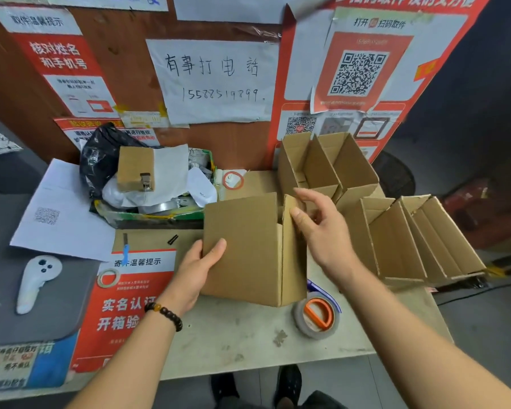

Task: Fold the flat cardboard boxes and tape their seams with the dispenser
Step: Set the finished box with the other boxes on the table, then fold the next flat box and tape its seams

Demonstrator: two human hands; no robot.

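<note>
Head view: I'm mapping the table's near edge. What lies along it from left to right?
White controller → small tape ring → left hand → cardboard box it grips → tape dispenser → folded boxes.

Bare counter (233,343) lies open along the near edge, between the red notice (124,314) on the left and the tape dispenser (317,318), which sits just beside the half-folded box (248,249). Behind that box a heaped tray of bags and scraps (148,187) blocks the back left. Folded boxes (396,231) crowd the right side up to the poster wall (216,81).
</note>
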